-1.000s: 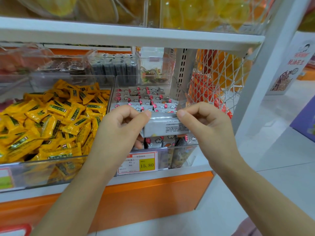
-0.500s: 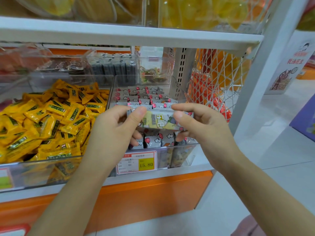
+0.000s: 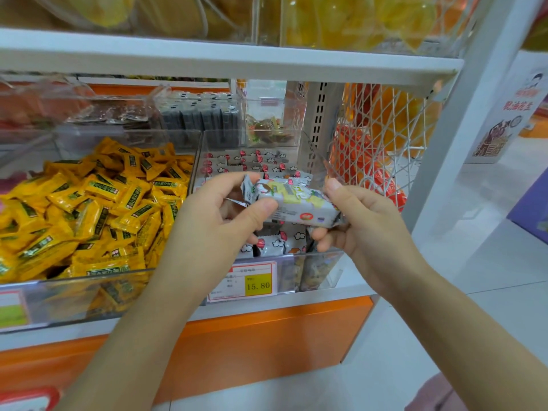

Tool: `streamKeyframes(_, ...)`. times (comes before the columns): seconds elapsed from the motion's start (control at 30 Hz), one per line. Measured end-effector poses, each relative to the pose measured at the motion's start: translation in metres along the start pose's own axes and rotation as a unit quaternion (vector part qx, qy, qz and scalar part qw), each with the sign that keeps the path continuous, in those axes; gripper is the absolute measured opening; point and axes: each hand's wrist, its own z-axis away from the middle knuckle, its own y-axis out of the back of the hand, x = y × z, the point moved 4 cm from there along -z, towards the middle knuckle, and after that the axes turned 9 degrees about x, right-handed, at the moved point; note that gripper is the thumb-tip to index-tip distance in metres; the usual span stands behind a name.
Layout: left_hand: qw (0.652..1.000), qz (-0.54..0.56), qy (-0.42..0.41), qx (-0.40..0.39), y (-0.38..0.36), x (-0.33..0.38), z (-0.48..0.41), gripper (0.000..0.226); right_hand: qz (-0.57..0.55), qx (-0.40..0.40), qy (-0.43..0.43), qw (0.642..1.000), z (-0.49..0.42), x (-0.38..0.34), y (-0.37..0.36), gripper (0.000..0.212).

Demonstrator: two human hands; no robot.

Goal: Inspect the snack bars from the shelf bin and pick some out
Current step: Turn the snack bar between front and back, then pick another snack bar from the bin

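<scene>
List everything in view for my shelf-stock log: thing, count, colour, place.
snack bar: one, white with yellow print, held above the right bin
white snack packs: many, white with red marks, right clear bin
yellow snack packs: many, yellow, left clear bin
price tag: one, red-bordered with yellow patch reading 15.80, right bin's front
dark packs: several, grey, rear bin
mesh basket: one, white, orange packs inside, far right
left hand: grip on the bar's left end
right hand: grip on the bar's right end

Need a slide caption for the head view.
Both hands, left and right, hold one snack bar over its clear bin.
</scene>
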Motion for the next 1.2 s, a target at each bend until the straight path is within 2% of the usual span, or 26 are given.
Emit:
streamKeyframes(0.13,0.999,-0.019,0.025,0.033,0.005,-0.006,-0.002,0.028,-0.042,-0.034,0.0,0.999,0.001,-0.003,-0.004,0.04)
streamKeyframes(0.37,0.999,-0.01,0.035,0.005,0.001,-0.009,0.0,0.024,0.004,-0.017,0.005,1.0,0.001,-0.003,-0.004,0.058)
streamKeyframes(0.43,0.999,-0.016,0.032,0.007,0.0,-0.009,0.001,0.022,0.013,-0.014,-0.002,1.0,0.001,-0.002,-0.003,0.052)
streamKeyframes(0.5,0.999,-0.037,0.014,0.018,0.001,-0.009,0.001,0.02,0.053,-0.012,-0.014,0.998,0.001,0.0,-0.002,0.034)
streamKeyframes(0.57,0.995,-0.092,-0.023,0.026,0.003,-0.006,0.002,0.023,0.095,-0.019,-0.034,0.995,0.0,0.002,-0.001,0.026)
streamKeyframes(0.67,0.971,-0.208,-0.112,0.023,0.003,0.001,0.002,0.042,0.074,-0.019,-0.072,0.994,-0.005,0.001,-0.004,0.029)
streamKeyframes(0.73,0.952,-0.264,-0.156,0.012,0.003,0.004,-0.001,0.049,0.06,-0.008,-0.068,0.996,-0.013,-0.004,-0.006,0.023)
streamKeyframes(0.83,0.9,-0.387,-0.203,0.012,0.007,0.006,-0.013,0.056,0.06,-0.002,-0.059,0.996,-0.031,-0.011,-0.013,0.021)
streamKeyframes(0.9,0.874,-0.447,-0.191,0.023,0.013,0.001,-0.024,0.06,0.086,0.023,-0.039,0.995,-0.048,-0.015,-0.019,0.027)
streamKeyframes(1.0,0.87,-0.472,-0.141,0.014,0.02,-0.014,-0.035,0.065,0.16,0.068,0.018,0.985,-0.08,-0.019,-0.031,0.031)
streamKeyframes(1.1,0.877,-0.467,-0.115,-0.008,0.018,-0.03,-0.039,0.063,0.248,0.079,0.089,0.961,-0.11,-0.022,-0.054,0.019)
streamKeyframes(1.2,0.893,-0.436,-0.11,-0.003,0.017,-0.035,-0.04,0.057,0.327,0.053,0.176,0.927,-0.133,-0.024,-0.082,0.007)
